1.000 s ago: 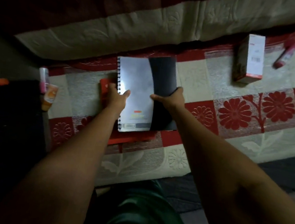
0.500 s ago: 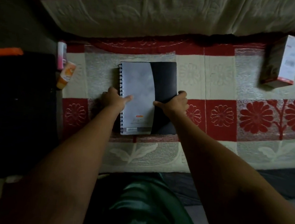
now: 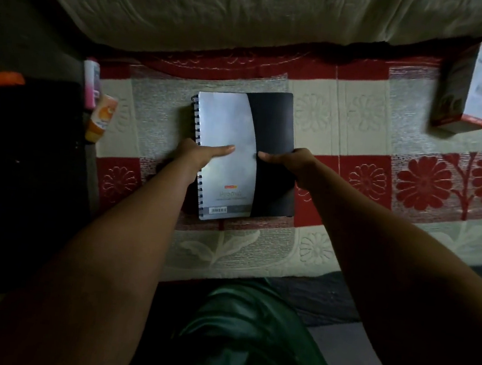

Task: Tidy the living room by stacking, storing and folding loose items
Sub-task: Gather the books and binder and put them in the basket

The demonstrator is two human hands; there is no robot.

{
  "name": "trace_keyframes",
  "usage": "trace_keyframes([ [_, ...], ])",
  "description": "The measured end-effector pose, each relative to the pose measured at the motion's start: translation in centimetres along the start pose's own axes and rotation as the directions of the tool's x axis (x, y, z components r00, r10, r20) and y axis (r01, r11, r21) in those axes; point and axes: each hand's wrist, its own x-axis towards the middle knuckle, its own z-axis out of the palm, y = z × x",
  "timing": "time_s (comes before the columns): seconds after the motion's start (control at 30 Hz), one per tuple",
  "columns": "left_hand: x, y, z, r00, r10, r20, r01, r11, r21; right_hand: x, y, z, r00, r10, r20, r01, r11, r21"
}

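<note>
**Notebook held flat on bedspread, both hands on it**

Spiral notebook: silver-grey and black cover, wire binding down its left edge. Lies flat on the bedspread, cover up. Small orange-red logo patch low on the grey part, a faint word under it, not readable. Barcode sticker on the grey strip at the near edge.

Left hand: at the binding edge, about mid-height. Thumb lies straight across the grey cover; the other fingers are out of sight below the edge. Grips that side.

Right hand: at the opposite, black edge, same height. Thumb on the cover pointing at the left thumb, fingers curled round the edge. Clamped on the notebook. The thumbs are near each other, not touching.

Bedspread: quilted cream with red squares and red flower pattern. A cream quilted cushion runs along the far side.

Left of the notebook, at the bedspread's edge: pink tube and an orange tube, touching end to end. Print too small to read.

Far right: white and dark carton, barcode on its white face, text blurred. Well apart from the notebook.

Near bottom: person's knee in green fabric. Room is dim; left side is black.
</note>
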Motion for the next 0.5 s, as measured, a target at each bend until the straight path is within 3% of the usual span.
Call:
trace_keyframes([
  [0.23, -4.9, 3.0, -1.3, 0.983, 0.160, 0.086, -0.158, 0.987, -0.024, -5.7, -1.6, -1.8, 0.996, -0.083, 0.022, 0.083, 0.997, -0.004],
  [0.5, -18.4, 9.4, -3.6, 0.931, 0.316, 0.184, -0.323, 0.946, 0.007, -21.0, -4.2, -6.5, 0.968, -0.243, -0.058, 0.249, 0.961, 0.118],
])
